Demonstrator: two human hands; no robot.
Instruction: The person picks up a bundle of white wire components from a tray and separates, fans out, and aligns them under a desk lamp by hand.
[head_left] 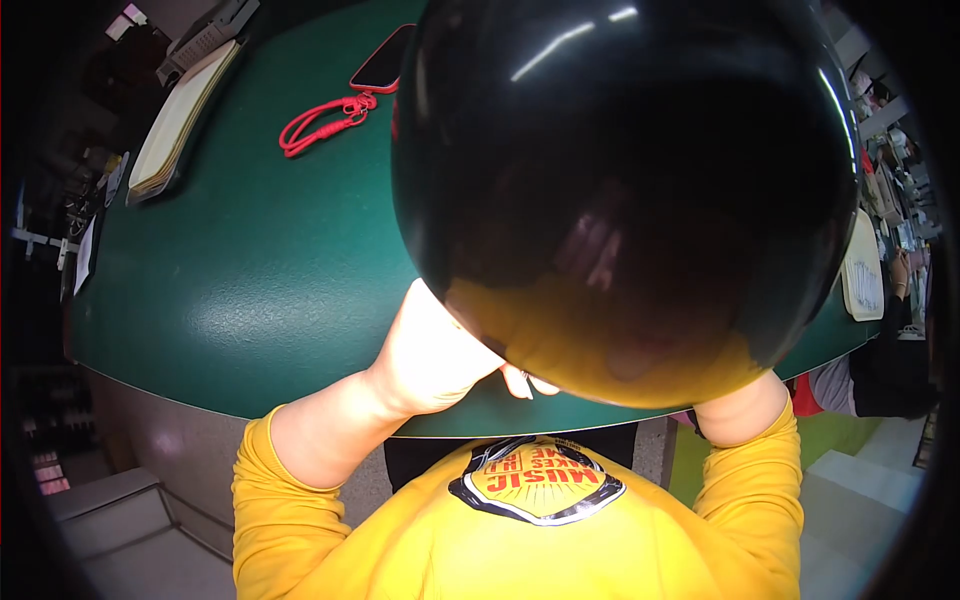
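Note:
A large, shiny black balloon fills the upper middle and right of the head view, over the green table. My left hand is at its lower left, closed against its near side with the fingers curled in beneath. A few fingertips show just under the balloon's lower edge; whose hand they belong to is unclear. Of my right arm only the wrist and forearm show, since the balloon covers the hand. The balloon's neck is out of sight.
A phone with a red wrist strap lies at the back of the table. Stacked papers in a tray stand on the left. Across on the right, a pale tray holds small items. Another person's dark sleeve is beyond it.

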